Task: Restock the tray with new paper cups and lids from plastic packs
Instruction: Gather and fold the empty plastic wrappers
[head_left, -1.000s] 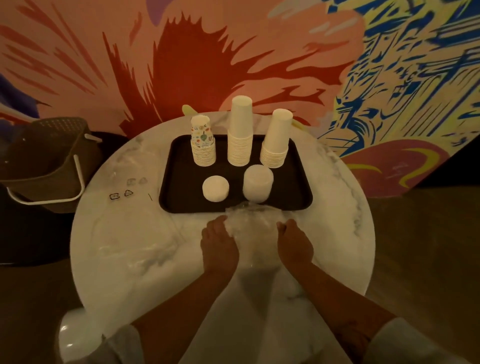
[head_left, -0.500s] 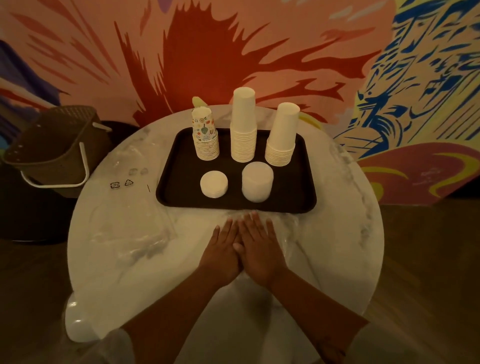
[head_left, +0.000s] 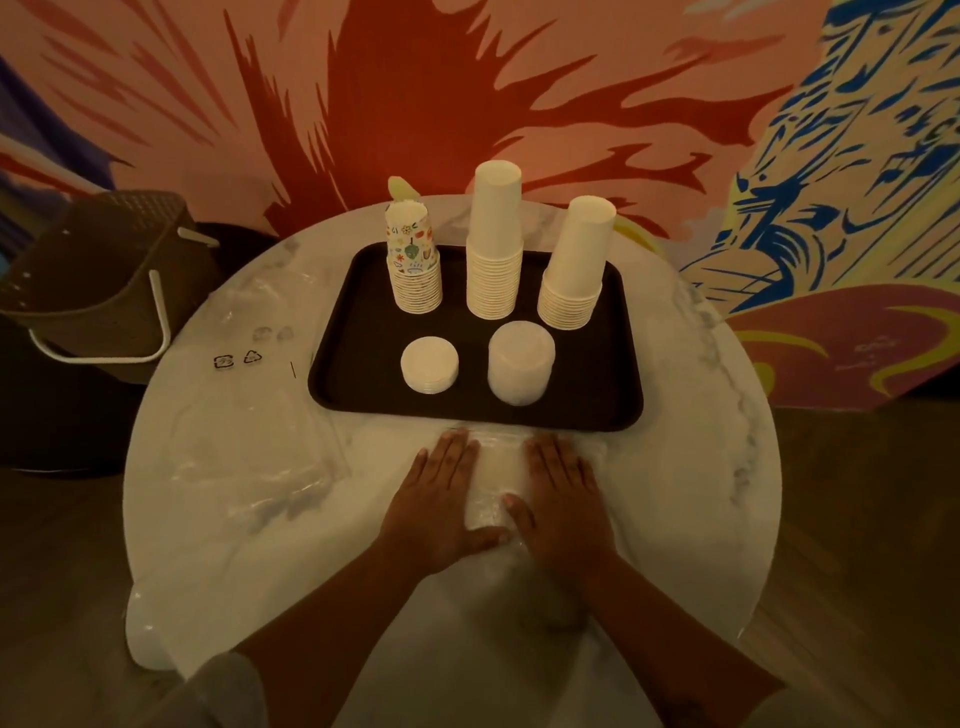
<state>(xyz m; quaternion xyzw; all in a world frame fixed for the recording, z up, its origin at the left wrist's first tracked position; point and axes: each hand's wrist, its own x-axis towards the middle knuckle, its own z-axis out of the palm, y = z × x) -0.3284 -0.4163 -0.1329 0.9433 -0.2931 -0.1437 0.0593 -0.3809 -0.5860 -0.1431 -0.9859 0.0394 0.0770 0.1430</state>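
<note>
A black tray sits on the round marble table. On it stand a stack of patterned cups, a tall stack of white cups and a second white stack. In front of them lie a low stack of white lids and a taller stack of clear lids. Just before the tray, my left hand and my right hand press flat, fingers straight, on an empty clear plastic pack, a strip of which shows between them.
More crumpled clear plastic wrap with printed recycling marks lies on the table's left part. A brown woven basket with a white handle stands left of the table. A painted mural wall rises close behind.
A second ago both hands gripped the crumpled pack. Then they pressed flat side by side, overlapping. Now they have slid apart, flattening the plastic between them.
</note>
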